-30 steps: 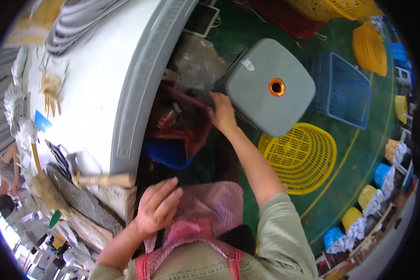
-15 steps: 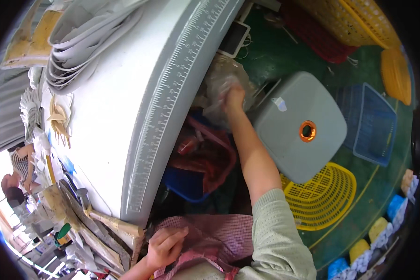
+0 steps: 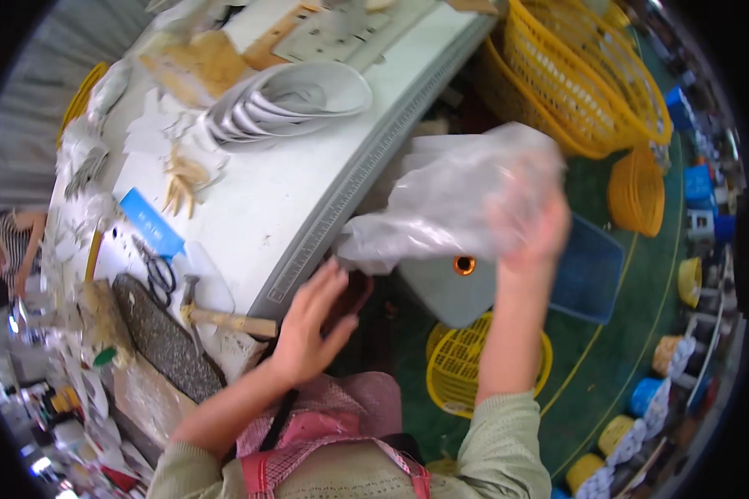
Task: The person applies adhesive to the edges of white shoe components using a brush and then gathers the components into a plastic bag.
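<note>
A crumpled, see-through plastic bag [image 3: 449,195] hangs in front of me, beyond the table's ruled edge. Through its film shows my right hand [image 3: 528,220], blurred, with the fingers closed on the bag's right end. My left hand [image 3: 308,324] is held up by the table's near corner, thumb apart from the stretched fingers. Its fingertips come close to the bag's lower left end; whether they touch cannot be made out. What the bag contains, if anything, is unclear.
On the white table [image 3: 250,200] lie curved white strips [image 3: 287,104], scissors [image 3: 156,274], a hammer [image 3: 225,318] and a dark grey slab [image 3: 162,337]. A grey stool [image 3: 449,295], yellow baskets [image 3: 574,83], a blue crate [image 3: 589,270] and a yellow basket [image 3: 487,366] stand on the green floor.
My right hand has brought the plastic bag up and to the right from beside the table. My left hand has risen toward it and its fingers have spread. The view has shifted.
</note>
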`<state>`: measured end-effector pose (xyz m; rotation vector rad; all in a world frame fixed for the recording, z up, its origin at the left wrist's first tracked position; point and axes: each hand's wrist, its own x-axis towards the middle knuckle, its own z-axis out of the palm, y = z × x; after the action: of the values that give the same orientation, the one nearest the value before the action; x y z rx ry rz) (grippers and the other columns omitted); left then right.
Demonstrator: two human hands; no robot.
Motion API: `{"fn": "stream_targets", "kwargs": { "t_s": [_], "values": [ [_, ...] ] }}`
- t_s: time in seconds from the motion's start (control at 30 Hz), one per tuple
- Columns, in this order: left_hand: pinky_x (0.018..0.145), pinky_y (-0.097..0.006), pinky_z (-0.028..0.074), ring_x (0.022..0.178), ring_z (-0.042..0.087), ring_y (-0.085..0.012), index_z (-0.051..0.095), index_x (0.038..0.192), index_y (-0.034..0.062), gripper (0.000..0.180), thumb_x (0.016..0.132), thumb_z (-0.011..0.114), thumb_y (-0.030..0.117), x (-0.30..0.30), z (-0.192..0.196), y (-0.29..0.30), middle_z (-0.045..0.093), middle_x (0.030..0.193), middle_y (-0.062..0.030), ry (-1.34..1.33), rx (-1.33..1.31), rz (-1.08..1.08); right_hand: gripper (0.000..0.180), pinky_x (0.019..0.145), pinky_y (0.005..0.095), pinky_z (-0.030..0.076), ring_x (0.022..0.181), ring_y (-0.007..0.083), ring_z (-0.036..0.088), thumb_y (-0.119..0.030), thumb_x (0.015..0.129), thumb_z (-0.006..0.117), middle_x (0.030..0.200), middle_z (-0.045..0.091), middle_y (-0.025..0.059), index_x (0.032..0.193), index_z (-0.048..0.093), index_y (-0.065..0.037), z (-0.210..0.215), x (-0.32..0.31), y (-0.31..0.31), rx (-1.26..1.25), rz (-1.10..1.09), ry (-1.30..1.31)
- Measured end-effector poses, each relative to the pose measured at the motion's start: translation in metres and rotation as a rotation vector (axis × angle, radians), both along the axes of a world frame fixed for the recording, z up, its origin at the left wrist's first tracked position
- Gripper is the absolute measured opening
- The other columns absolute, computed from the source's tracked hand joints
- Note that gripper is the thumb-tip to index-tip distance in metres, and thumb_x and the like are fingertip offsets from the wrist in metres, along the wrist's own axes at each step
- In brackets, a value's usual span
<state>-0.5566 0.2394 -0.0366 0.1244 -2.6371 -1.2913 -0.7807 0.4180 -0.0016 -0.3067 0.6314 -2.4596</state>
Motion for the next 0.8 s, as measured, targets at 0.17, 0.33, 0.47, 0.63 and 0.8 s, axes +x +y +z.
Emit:
{"fn": "stream_targets", "kwargs": {
  "t_s": [0.17, 0.33, 0.47, 0.63, 0.8],
  "values": [
    [0.098, -0.038, 0.031, 0.123, 0.034, -0.0300, 0.032, 0.132, 0.0026, 0.067, 0.080, 0.060, 0.033, -0.065, 0.060, -0.023, 0.031, 0.136, -0.0169, 0.163, 0.515, -0.004, 0.030, 0.046, 0.0250, 0.040, 0.058, 0.0107, 0.050, -0.027, 0.090, 0.045, 0.079, 0.057, 0.0047, 0.110, 0.052, -0.006, 0.185, 0.066, 0.040, -0.073, -0.075, 0.273],
    [0.091, -0.037, 0.037, 0.111, 0.042, -0.0265, 0.040, 0.127, 0.0042, 0.073, 0.076, 0.059, 0.054, 0.004, 0.120, 0.072, 0.041, 0.122, -0.0183, 0.238, 0.645, -0.644, 0.030, 0.050, 0.0263, 0.041, 0.061, 0.0124, 0.051, -0.026, 0.090, 0.045, 0.081, 0.058, 0.0054, 0.112, 0.051, -0.006, 0.274, 0.074, 0.033, -0.024, -0.057, 0.412],
    [0.064, -0.027, 0.045, 0.075, 0.054, -0.0121, 0.062, 0.096, 0.0047, 0.047, 0.084, 0.052, 0.049, 0.057, 0.181, 0.061, 0.059, 0.081, -0.0053, -0.375, 1.205, -0.716, 0.031, 0.052, 0.0274, 0.042, 0.064, 0.0138, 0.052, -0.026, 0.090, 0.045, 0.082, 0.058, 0.0059, 0.113, 0.051, -0.006, 0.322, 0.064, 0.027, 0.019, -0.071, 0.473],
    [0.047, -0.021, 0.031, 0.050, 0.035, -0.0041, 0.057, 0.085, 0.0082, 0.034, 0.087, 0.051, 0.041, 0.092, 0.284, -0.038, 0.042, 0.057, 0.0041, 0.099, 1.772, -0.227, 0.031, 0.055, 0.0288, 0.043, 0.067, 0.0156, 0.053, -0.025, 0.090, 0.045, 0.084, 0.058, 0.0065, 0.114, 0.050, -0.005, 0.376, 0.048, 0.010, 0.068, -0.044, 0.560],
    [0.043, -0.028, 0.030, 0.050, 0.040, -0.0120, 0.046, 0.069, 0.0102, 0.021, 0.086, 0.044, 0.022, 0.111, 0.349, -0.097, 0.041, 0.059, -0.0008, 0.858, 1.402, -0.383, 0.032, 0.059, 0.0301, 0.045, 0.070, 0.0174, 0.054, -0.025, 0.090, 0.046, 0.086, 0.058, 0.0071, 0.115, 0.050, -0.005, 0.424, 0.030, -0.006, 0.057, -0.017, 0.629]
  ]
}}
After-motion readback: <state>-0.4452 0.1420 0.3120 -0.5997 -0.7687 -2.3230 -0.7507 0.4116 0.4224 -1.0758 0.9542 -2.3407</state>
